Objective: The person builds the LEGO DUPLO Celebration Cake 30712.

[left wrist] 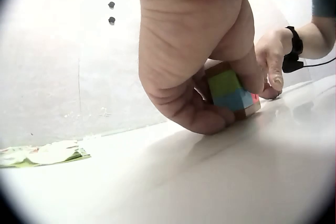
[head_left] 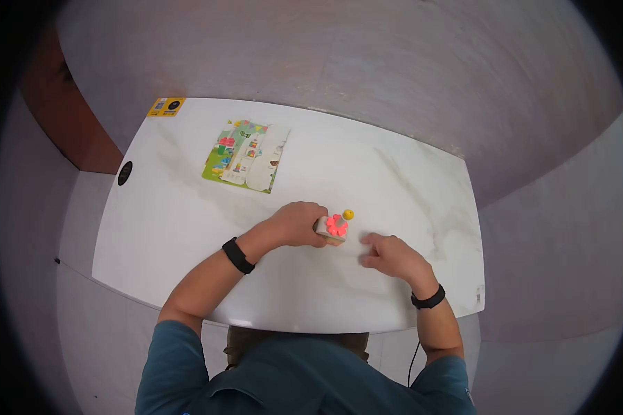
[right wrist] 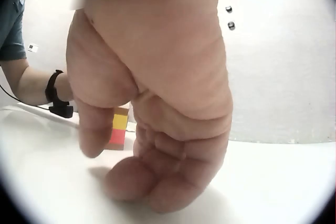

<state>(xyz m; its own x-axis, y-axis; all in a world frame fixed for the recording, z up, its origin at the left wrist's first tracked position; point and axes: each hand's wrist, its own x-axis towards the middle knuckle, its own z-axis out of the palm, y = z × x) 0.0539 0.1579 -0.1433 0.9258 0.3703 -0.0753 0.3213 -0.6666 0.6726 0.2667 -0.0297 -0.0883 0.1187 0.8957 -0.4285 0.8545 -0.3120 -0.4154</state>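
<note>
My left hand (head_left: 298, 223) grips a small toy-block stack, its thumb and fingers on opposite sides. The stack bears a pink flower-shaped piece (head_left: 336, 225) and a yellow ball (head_left: 349, 215) on top. From the left wrist, the stack's green and blue side (left wrist: 231, 95) shows between thumb and fingers, down close to the tabletop. Yellow and red faces of the stack (right wrist: 119, 129) appear behind the thumb in the right wrist view. My right hand (head_left: 396, 257) hovers just right of the stack, fingers loosely curled with a gap to the thumb and nothing held.
An open picture leaflet (head_left: 246, 155) lies on the white marbled table (head_left: 367, 304), beyond the left hand. Yellow stickers (head_left: 166, 106) mark the far left corner, and a black oval (head_left: 124, 173) sits on the left edge. A wall (head_left: 325, 55) rises behind the table.
</note>
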